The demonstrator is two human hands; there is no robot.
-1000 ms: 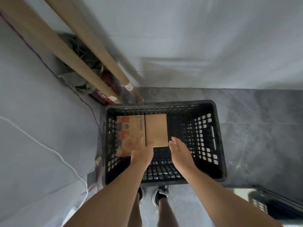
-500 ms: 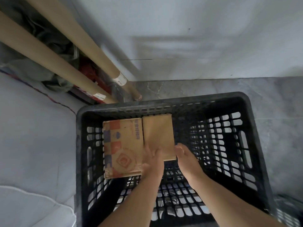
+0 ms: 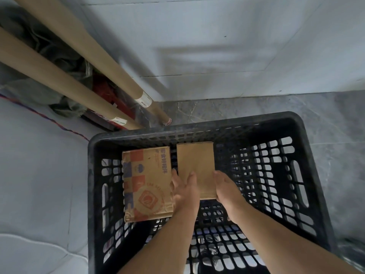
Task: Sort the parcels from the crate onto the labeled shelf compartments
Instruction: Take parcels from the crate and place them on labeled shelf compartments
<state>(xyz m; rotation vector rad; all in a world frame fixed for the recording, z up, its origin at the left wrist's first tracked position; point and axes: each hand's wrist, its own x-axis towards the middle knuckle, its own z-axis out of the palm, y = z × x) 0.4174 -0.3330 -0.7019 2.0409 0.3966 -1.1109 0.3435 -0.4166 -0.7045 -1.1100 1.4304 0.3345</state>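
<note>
Against the wall at far left, two cardboard tubes (image 3: 65,80) lean over a heap of dark cloth (image 3: 59,56). Below them, black crate (image 3: 308,175) on grey floor. Inside crate, left side: printed box (image 3: 146,184), lying flat. Just beside it on the right: plain brown box (image 3: 197,165), near the far wall. Left hand (image 3: 185,191) pressed on that box's left edge, thumb on top. Right hand (image 3: 225,187) pressed on its right edge. Box clamped between both hands. Lifted or resting: cannot tell.
</note>
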